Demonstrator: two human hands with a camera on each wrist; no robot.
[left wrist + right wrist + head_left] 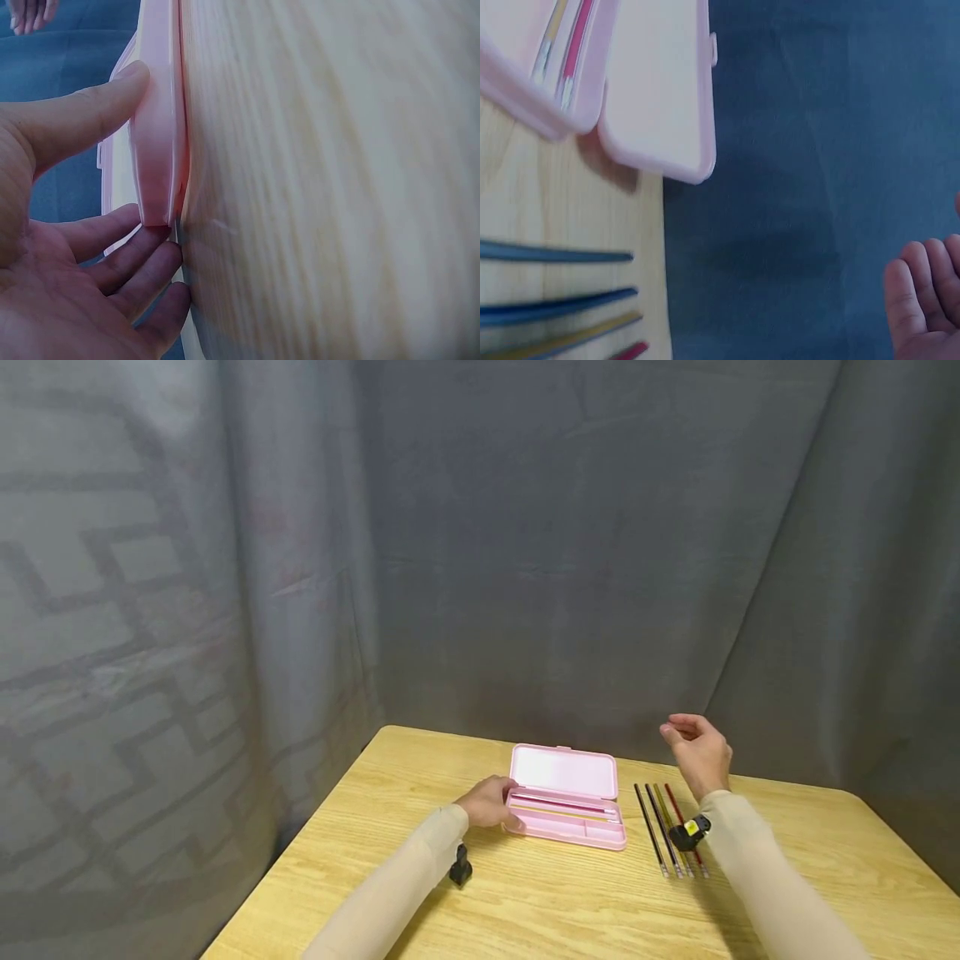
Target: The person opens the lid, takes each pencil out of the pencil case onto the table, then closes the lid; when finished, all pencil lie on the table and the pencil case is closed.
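A pink pencil case [585,833] lies open on the wooden table [525,902], with its lid [564,772] laid back and a red and a yellow pen [562,807] in the tray. My left hand [510,806] holds the case's left end. In the left wrist view the thumb [90,105] lies along the pink tray [159,161] and the fingers [150,262] touch its corner. My right hand [678,727] hangs in the air right of the lid, loosely curled and holding nothing. Below it, several pens [666,828] lie side by side on the table.
Grey curtains [525,543] close in the table at the back and on both sides. In the right wrist view the pink lid [660,90] reaches just past the table's back edge, with the loose pens [555,255] beside it. Small black cameras [460,867] sit at both wrists.
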